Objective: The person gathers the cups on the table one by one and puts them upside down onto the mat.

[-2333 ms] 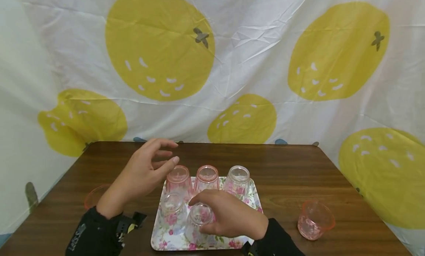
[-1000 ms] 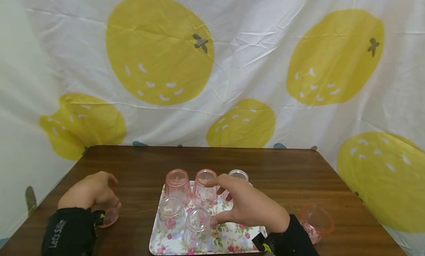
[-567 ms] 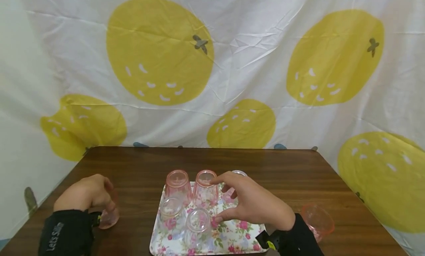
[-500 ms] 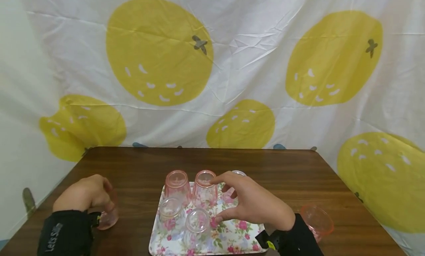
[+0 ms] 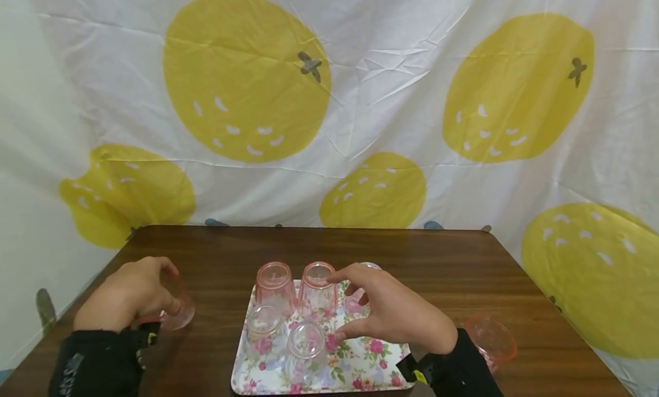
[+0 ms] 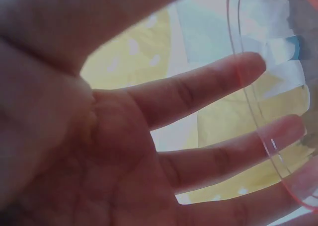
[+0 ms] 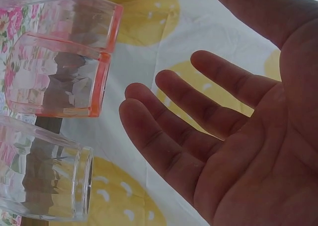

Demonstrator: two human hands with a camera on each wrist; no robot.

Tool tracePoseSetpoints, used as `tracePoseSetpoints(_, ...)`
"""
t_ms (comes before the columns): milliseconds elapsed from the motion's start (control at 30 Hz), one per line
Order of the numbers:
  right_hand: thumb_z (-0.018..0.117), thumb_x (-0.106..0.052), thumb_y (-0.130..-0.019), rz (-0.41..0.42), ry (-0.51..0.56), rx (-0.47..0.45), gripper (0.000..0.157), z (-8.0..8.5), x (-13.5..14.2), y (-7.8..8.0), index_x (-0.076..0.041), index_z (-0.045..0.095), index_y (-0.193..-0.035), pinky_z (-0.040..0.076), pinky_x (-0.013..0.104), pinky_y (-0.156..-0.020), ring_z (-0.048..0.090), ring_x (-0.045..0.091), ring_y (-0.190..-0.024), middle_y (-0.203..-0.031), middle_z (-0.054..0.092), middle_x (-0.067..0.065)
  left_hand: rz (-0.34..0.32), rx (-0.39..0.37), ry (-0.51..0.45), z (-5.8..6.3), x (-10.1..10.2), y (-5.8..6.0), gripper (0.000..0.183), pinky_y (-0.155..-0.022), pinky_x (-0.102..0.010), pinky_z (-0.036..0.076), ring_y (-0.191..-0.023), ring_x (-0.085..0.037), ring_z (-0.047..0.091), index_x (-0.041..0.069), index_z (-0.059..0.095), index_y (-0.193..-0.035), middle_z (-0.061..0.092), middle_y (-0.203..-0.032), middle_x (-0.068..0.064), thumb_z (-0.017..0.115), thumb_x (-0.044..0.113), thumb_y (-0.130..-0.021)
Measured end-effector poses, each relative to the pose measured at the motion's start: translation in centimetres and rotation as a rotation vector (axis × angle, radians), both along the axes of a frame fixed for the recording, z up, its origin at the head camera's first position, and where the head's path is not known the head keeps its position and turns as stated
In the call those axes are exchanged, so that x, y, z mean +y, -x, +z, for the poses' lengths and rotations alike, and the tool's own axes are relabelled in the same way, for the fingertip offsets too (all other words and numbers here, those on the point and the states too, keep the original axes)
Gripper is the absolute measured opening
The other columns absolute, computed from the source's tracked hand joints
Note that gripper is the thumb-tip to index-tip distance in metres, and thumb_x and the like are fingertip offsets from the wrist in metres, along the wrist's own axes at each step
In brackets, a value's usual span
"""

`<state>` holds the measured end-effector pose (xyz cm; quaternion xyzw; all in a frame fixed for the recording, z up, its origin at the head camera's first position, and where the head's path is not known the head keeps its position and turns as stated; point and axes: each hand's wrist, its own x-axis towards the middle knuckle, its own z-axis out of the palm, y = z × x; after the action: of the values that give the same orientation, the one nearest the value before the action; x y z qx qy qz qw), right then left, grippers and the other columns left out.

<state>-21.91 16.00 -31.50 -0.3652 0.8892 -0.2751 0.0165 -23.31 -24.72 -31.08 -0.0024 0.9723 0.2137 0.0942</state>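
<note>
**Left hand grips a pink glass left of the tray; right hand holds nothing**

Five glasses stand mouth down on the tray, probably because the wide rims make the steadier footing. Two rose glasses fill the left and middle of the tray's back row. A clear glass ends that row at the tray's right, mostly hidden by a hand in the head view. Two front glasses, also clear, stand at the tray's left and centre. Grouped in rows, they seem set to save room.

The gripped glass is tilted over the tabletop, its base towards the tray. Whether it touches the wood, I cannot tell. The left hand is partly closed around it, fingers only gently bent along the wall and thumb opposite, a hold that seems chosen to span the wide end.

The right hand hovers above the tray's right half, fingers loosely curved, thumb spread well away; its place perhaps guards the group. Well right of the tray, a spare glass stands mouth up, partly behind the sleeve.
</note>
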Motion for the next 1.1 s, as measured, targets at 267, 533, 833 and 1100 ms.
tracePoseSetpoints(267,0.084,-0.041,-0.074,0.017,0.002,0.017,0.073,0.0,-0.1,0.2,-0.026,0.052,-0.139,0.057,0.044,-0.087,0.055,0.009,-0.104,-0.131,0.058,-0.007,-0.026,0.136,0.006,0.1,0.1,-0.1,0.072,-0.077,-0.056,0.051,-0.098,-0.044,0.057,-0.007,0.054,-0.124,0.059,-0.12,-0.036,0.083,0.033,-0.072)
tracePoseSetpoints(533,0.083,-0.04,-0.076,0.016,-0.004,0.015,0.072,0.0,-0.1,0.3,-0.026,0.052,-0.139,0.056,0.043,-0.087,0.056,0.012,-0.104,-0.131,0.059,-0.005,-0.072,0.255,-0.018,0.1,0.7,-0.2,0.072,-0.081,-0.063,0.049,-0.105,-0.049,0.053,-0.009,0.051,-0.125,0.058,-0.121,-0.038,0.083,0.031,-0.074)
tracePoseSetpoints(833,0.081,-0.046,-0.075,-0.016,-0.015,-0.034,0.073,0.0,0.0,0.3,-0.031,0.051,-0.14,0.056,0.043,-0.087,0.055,0.011,-0.105,-0.131,0.057,-0.008,-0.066,0.342,-0.068,0.2,1.2,-0.5,0.075,-0.082,-0.064,0.048,-0.109,-0.051,0.047,-0.012,0.046,-0.127,0.047,-0.124,-0.042,0.081,0.031,-0.077)
tracePoseSetpoints(1100,0.081,-0.042,-0.077,-0.006,0.002,-0.013,0.071,-0.1,0.1,0.4,-0.028,0.051,-0.14,0.056,0.042,-0.087,0.056,0.009,-0.105,-0.132,0.058,-0.007,-0.106,0.431,-0.148,0.4,1.7,-0.2,0.076,-0.084,-0.064,0.045,-0.113,-0.049,0.041,-0.009,0.042,-0.13,0.041,-0.129,-0.038,0.08,0.033,-0.081)
